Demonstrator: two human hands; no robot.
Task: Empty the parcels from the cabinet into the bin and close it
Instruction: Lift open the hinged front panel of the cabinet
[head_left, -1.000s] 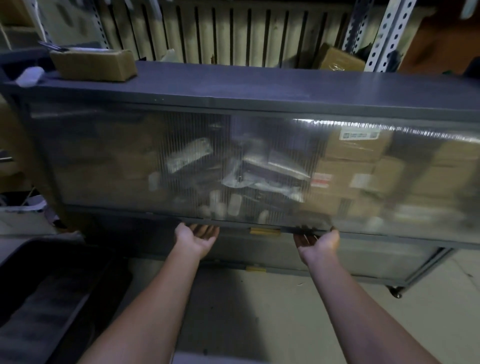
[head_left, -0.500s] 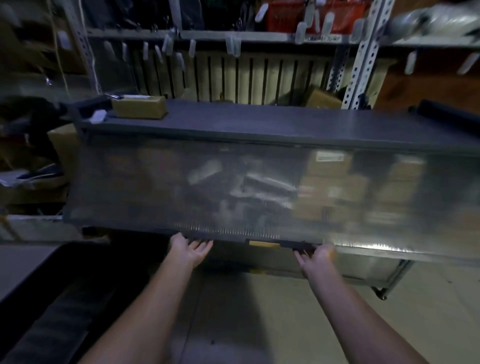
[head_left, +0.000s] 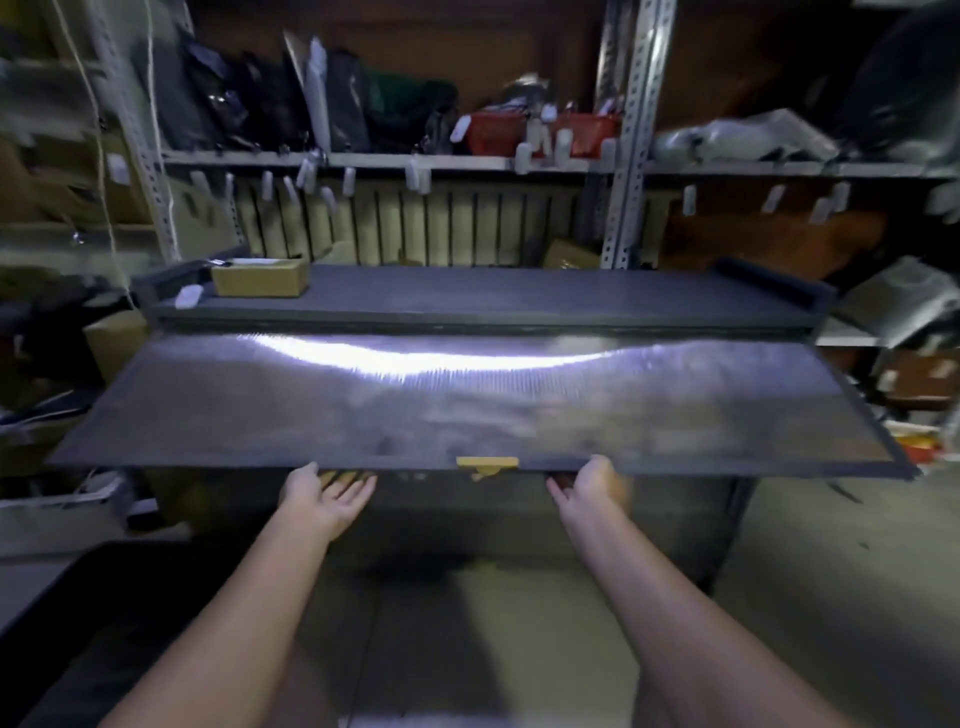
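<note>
My left hand (head_left: 324, 501) lies palm up, fingers straight, pressing under the front edge of the cabinet (head_left: 467, 299) door (head_left: 415, 415), which stands out nearly level. My right hand (head_left: 587, 486) touches the same edge beyond the yellow tab (head_left: 487, 462), its fingers hidden, so I cannot tell its grip. A cardboard box (head_left: 260, 278) sits at the cabinet top's back left corner.

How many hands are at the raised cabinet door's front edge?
2. The left hand is under the door edge, left of the yellow tab; the right hand is under it, right of the tab. None seems hidden.
</note>
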